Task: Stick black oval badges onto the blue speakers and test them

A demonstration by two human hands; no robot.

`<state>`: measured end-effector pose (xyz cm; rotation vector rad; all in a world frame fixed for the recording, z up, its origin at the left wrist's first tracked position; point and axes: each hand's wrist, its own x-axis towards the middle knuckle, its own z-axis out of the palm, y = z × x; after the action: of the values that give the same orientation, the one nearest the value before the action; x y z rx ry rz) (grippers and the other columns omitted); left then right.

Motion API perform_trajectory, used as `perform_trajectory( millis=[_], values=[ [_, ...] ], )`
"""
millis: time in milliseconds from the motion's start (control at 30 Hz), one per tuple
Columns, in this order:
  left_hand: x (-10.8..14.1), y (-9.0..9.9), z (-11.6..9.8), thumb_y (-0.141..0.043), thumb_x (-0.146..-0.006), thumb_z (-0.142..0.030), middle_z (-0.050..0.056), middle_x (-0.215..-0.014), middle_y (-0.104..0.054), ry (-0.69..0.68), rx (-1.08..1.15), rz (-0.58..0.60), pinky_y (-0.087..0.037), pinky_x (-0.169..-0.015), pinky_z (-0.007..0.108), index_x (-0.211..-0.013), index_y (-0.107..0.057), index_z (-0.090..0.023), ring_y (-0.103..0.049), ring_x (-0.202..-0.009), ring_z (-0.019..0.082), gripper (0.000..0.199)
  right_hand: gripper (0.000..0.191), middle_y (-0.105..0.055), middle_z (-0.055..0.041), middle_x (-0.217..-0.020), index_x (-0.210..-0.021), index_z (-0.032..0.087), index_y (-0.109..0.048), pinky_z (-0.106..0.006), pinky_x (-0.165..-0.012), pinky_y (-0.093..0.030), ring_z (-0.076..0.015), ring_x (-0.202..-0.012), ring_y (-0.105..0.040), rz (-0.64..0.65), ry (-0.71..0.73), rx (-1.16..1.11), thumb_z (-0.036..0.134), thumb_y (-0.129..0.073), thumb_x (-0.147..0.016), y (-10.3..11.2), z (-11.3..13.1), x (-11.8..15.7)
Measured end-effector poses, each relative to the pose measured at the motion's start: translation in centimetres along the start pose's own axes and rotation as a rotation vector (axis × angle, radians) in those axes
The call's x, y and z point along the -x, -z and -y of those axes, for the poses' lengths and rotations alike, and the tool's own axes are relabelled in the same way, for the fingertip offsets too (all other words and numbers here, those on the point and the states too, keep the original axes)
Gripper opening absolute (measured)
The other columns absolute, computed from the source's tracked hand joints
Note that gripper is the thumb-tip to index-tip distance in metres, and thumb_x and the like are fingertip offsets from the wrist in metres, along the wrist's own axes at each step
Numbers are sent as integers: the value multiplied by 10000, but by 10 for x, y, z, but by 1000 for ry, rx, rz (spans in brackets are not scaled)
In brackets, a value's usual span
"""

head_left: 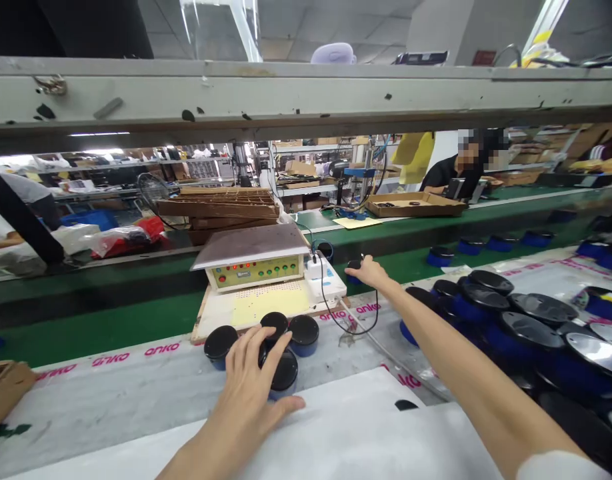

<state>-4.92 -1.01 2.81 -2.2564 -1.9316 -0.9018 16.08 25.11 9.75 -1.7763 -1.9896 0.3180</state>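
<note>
— Green conveyor belt (136, 320) behind the bench: what's placed?
— Right hand (369, 272) seems closed on a blue puck (355, 267) there; left hand (253, 373) lies flat over four pucks (286, 373). Big pile (516, 320) untouched.

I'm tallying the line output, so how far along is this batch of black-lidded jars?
Looks early. Four jars sit grouped before the tester box; whether they are finished cannot be told. In hand: the left hand rests on that group, and the right hand closes on one jar at the green belt. Left: a large pile of jars on the right.
</note>
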Motion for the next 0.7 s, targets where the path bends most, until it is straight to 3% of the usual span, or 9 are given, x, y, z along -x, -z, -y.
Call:
perform_trajectory(
  millis=[100, 200, 300, 333, 400, 467, 533, 600, 700],
  values=[
    [-9, 24, -16, -496, -906, -424, 119, -1331, -450, 193, 517, 38, -435, -984, 510, -1282, -491, -295, -476, -1221, 290, 398, 301, -604, -79, -1037, -1084, 126, -560, -357, -734, -520, -183, -862, -611, 10, 63, -114, 367, -579, -904, 8, 4, 16],
    [-32, 35, -39, -336, -938, -537, 139, -1271, -507, 497, 1204, 75, -513, -901, 411, -1260, -486, -223, -607, -1070, 233, 474, 320, -607, -70, -938, -933, 176, -470, -313, -649, -499, -186, -802, -602, 47, 202, -251, 486, -534, -886, 31, 9, 58],
    [-55, 36, -62, -290, -914, -623, 141, -1129, -608, 595, 1770, 401, -551, -776, 344, -1265, -489, -169, -687, -918, 227, 608, 427, -613, -16, -886, -805, 241, -326, -252, -565, -480, -156, -732, -596, 184, 437, -413, 625, -513, -818, 53, 17, 117],
    [-58, 36, -67, -292, -905, -641, 129, -1060, -645, 561, 1886, 552, -549, -747, 322, -1253, -510, -162, -701, -874, 222, 631, 415, -607, -21, -881, -809, 244, -317, -249, -540, -471, -155, -712, -592, 278, 608, -526, 609, -514, -821, 59, 20, 135],
    [-59, 38, -74, -327, -892, -655, 108, -964, -691, 500, 1998, 733, -544, -734, 299, -1213, -566, -154, -709, -834, 210, 642, 294, -577, 8, -786, -832, 243, -354, -236, -493, -437, -125, -602, -550, 295, 767, -516, 495, -498, -875, 69, 23, 165],
    [-52, 40, -74, -423, -875, -635, 90, -972, -712, 535, 2000, 671, -539, -786, 302, -1156, -624, -159, -703, -847, 190, 588, 182, -528, 30, -675, -815, 240, -396, -237, -471, -408, -117, -528, -509, 166, 841, -414, 357, -385, -955, 75, 24, 183],
    [-43, 43, -70, -524, -846, -601, 75, -1057, -710, 601, 1939, 507, -516, -867, 289, -1109, -660, -174, -683, -924, 173, 520, 252, -529, 22, -640, -797, 240, -434, -251, -480, -409, -133, -525, -523, 20, 930, -318, 286, -282, -992, 77, 25, 193],
    [-36, 46, -66, -585, -819, -578, 61, -1108, -701, 606, 1862, 373, -491, -912, 269, -1083, -675, -196, -658, -996, 168, 473, 265, -573, 9, -668, -819, 238, -479, -263, -491, -412, -144, -552, -554, -17, 1043, -236, 278, -292, -1002, 76, 27, 200],
    [-32, 47, -63, -626, -784, -580, 60, -1062, -713, 546, 1752, 283, -492, -909, 295, -1044, -679, -209, -648, -1016, 202, 456, 242, -574, 7, -657, -803, 221, -500, -284, -467, -356, -141, -525, -527, -26, 1135, -119, 266, -365, -998, 70, 29, 207]
  ],
)
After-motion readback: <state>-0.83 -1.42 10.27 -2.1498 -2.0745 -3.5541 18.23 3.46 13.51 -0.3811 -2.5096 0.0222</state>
